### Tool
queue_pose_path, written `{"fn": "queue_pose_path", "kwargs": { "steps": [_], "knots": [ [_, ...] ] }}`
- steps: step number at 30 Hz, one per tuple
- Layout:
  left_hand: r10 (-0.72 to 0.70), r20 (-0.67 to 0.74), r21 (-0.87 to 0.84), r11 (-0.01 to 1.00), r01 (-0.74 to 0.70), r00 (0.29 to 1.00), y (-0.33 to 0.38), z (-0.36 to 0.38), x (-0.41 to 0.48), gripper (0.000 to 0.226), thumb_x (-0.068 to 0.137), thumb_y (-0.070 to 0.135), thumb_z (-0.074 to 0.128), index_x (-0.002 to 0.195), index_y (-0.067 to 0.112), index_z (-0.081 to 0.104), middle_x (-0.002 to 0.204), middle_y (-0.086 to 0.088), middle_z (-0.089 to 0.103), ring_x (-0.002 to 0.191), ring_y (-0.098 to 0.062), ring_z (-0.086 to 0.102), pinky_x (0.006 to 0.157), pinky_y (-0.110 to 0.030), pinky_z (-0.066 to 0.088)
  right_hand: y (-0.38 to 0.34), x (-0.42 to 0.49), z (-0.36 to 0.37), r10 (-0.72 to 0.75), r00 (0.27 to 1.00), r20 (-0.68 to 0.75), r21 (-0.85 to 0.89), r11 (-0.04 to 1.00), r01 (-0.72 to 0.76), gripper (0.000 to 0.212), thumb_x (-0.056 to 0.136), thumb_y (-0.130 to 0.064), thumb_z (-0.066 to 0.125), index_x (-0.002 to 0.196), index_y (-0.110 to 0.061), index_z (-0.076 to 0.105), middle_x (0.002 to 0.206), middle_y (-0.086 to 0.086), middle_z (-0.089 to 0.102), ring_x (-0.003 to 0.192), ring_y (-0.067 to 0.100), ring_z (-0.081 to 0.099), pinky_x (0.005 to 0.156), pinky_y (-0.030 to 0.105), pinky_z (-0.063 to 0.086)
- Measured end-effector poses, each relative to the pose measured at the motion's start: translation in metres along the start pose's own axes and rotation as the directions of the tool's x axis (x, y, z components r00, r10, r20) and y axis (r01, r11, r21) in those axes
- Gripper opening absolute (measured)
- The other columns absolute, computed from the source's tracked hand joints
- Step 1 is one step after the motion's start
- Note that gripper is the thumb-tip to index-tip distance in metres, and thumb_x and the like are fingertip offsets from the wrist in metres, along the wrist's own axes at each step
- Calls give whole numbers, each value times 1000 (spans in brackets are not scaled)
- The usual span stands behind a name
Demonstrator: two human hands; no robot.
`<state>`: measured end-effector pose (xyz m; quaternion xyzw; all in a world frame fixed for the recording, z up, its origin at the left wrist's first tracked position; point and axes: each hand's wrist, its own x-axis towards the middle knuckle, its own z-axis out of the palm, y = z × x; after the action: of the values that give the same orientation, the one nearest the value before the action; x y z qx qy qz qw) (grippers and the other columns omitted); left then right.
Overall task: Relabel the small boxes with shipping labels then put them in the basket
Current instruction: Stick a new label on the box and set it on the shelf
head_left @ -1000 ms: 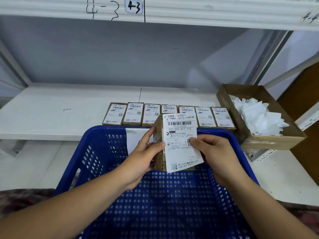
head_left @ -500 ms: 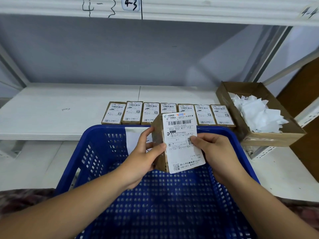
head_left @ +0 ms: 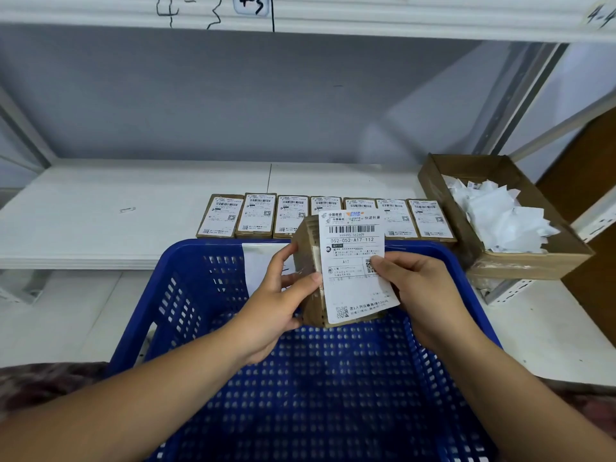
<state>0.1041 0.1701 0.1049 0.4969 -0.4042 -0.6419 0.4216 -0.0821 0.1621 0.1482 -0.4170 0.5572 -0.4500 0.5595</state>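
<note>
Little has moved over the last second. The left hand [head_left: 276, 315] keeps its grip on the box [head_left: 308, 248], thumb across the near face and fingers curled round the far side, holding it upright just above the far end of the basket [head_left: 200, 248]. The box has turned slightly, so more of its brown left side shows. The label [head_left: 353, 261] lies over the front face, but its lower right corner still flares out past the box edge. The right hand [head_left: 430, 295] has crept a little leftward: its thumb [head_left: 378, 261] now presses on the label beside the small square code, with the fingers curled behind the box. I take this to be the smoothing-down step, with the top of the label stuck and the bottom not yet flat. The box will probably not go into the basket until that corner is pressed home.

Counting from the left:
- Seven labelled boxes [head_left: 220, 216] lie flat in a row on the shelf [head_left: 100, 221], beyond the basket, edge to edge.
- There is one box in hand, which makes eight.
- There is one blue basket. A white sheet [head_left: 263, 265] stands against its far wall, and I see no box on the floor that shows.
- One open carton [head_left: 533, 265] sits far right, holding a heap of white paper scraps [head_left: 500, 221] too jumbled to count.
</note>
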Motion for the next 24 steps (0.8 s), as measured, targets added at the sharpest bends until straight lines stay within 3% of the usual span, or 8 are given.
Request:
{"fn": "queue_pose_path", "kwargs": {
  "steps": [5, 13, 16, 24],
  "knots": [
    [-27, -4, -2, 1000, 27, 1000, -2, -1, 2, 60, 84, 33, 63, 134, 48, 35, 121, 0, 66, 110, -13, 63, 89, -43, 54, 3, -1, 1, -19, 1000, -12, -25, 1000, 18, 18, 94, -9, 60, 84, -9, 75, 87, 3, 77, 83, 18, 74, 77, 30, 58],
    [-31, 7, 16, 999, 31, 999, 0, -3, 1, 75, 67, 39, 69, 134, 48, 35, 125, -4, 61, 111, -16, 61, 87, -44, 55, 5, -2, 1, 26, 1000, 0, 7, 1000, -26, 16, 94, -10, 60, 91, -8, 75, 89, 3, 77, 84, 17, 74, 72, 26, 57],
    [-35, -1, 12, 999, 35, 999, 0, -3, 1, 75, 67, 38, 69, 134, 47, 36, 124, -6, 61, 110, -16, 61, 83, -42, 57, 6, -3, 2, 49, 999, 14, 43, 998, -49, 17, 95, -9, 59, 89, -10, 75, 88, 3, 77, 82, 17, 74, 66, 22, 58],
    [-54, -28, 24, 998, 55, 998, 0, -4, 2, 74, 68, 40, 70, 134, 45, 37, 118, -4, 67, 104, -17, 66, 85, -47, 56, 7, -3, 3, 35, 999, 32, 101, 994, -38, 18, 95, -8, 57, 93, -10, 74, 91, 5, 77, 84, 18, 74, 66, 24, 59]
  ]
}}
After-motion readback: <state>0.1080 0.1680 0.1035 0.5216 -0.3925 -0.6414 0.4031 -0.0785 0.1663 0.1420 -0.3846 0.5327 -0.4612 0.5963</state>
